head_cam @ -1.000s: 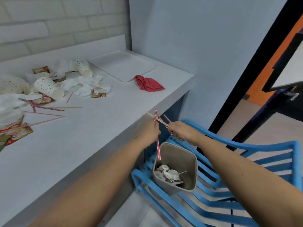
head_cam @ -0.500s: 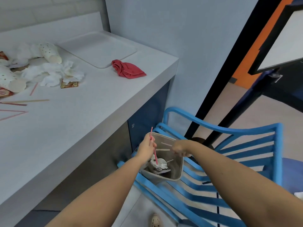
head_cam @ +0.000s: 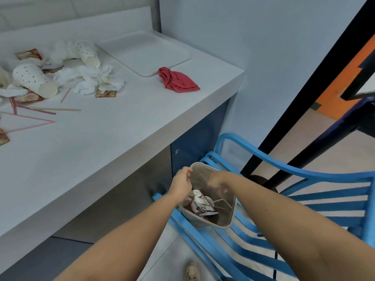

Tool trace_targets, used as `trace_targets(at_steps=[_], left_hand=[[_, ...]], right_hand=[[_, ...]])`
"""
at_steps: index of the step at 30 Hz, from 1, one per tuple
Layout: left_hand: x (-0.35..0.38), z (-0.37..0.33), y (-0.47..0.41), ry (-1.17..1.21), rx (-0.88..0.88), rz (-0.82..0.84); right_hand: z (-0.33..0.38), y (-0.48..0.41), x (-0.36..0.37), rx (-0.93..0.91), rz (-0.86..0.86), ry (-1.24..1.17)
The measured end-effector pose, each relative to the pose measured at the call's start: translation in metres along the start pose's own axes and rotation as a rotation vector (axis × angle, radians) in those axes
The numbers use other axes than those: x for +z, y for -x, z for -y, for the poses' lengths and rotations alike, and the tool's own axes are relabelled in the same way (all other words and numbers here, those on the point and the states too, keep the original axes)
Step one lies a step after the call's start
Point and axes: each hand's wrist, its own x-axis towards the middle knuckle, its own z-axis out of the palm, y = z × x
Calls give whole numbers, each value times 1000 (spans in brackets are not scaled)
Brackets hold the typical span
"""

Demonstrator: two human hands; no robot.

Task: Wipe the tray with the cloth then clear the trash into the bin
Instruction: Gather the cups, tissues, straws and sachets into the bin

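Head view (the only one we have).

Layout: the bin (head_cam: pixel 195 173) sits tilted on the slats of a blue chair (head_cam: pixel 284 167) just beside the counter (head_cam: pixel 121 128), with paper scraps and thin sticks inside. The tray (head_cam: pixel 146 51) lies bare at the far corner of the counter. The red cloth (head_cam: pixel 177 80) lies crumpled at its near edge, possibly touching it. We judge the wipe done and the clearing about half done. On the counter's left side lie two dotted paper cups (head_cam: pixel 33 80), a heap of napkins (head_cam: pixel 87 78), loose straws (head_cam: pixel 30 122) and sachets (head_cam: pixel 105 93).

Risks:
- The bin leans on curved slats, so a nudge from either forearm could tip it and spill the contents on the floor.
- Light straws dropped from above the rim may bounce off the wall or slip between the slats.
- The leftover trash lies well apart from the bin, so long carries could shed napkins on the way.

Hands: the left hand (head_cam: pixel 181 184) hovers at the bin's left rim. Its fingers (head_cam: pixel 188 172) are curled in against the thumb, and nothing shows between them (we read it as empty). The right hand (head_cam: pixel 216 180) is over the bin mouth but motion-blurred, so we cannot tell how its fingers lie or whether it holds anything.
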Motion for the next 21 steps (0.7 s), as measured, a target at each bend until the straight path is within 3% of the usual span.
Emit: trace_targets(at_steps=[9, 13, 21], left_hand=[[-52, -17, 20, 31, 319, -319], [-92, -28, 33, 30, 447, -500], [-194, -12, 69, -93, 368, -914]], right_hand=[[62, 6, -30, -100, 158, 127], [111, 27, -56, -207, 136, 239], [224, 97, -53, -586, -49, 430]])
